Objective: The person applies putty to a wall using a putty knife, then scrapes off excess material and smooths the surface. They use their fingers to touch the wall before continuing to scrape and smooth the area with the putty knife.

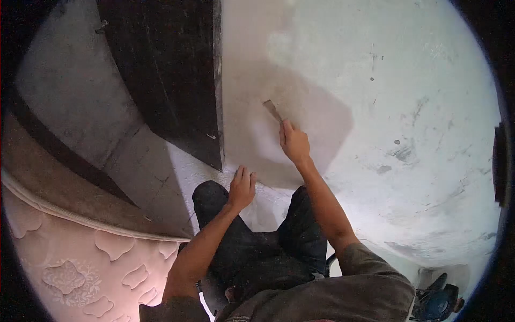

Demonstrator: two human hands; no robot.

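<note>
In my right hand (295, 144) is a putty knife (272, 111), its flat blade pointing up and left against the pale wall (332, 64). The fingers wrap round its handle, and the blade lies over a beige, shadowed patch of the wall. My left hand (242, 189) is lower and to the left, above the inner side of my left knee and near the bottom corner of a dark door (177, 80). Its fingers are curled together, with the palm side hidden, so I cannot tell whether it holds anything.
A pink quilted mattress (70, 257) stands at the lower left, with a brown padded edge above it. My dark-trousered knees (212, 198) are close to the wall. Dark marks and small holes dot the wall at right. A dark blue object (437, 303) lies at the lower right.
</note>
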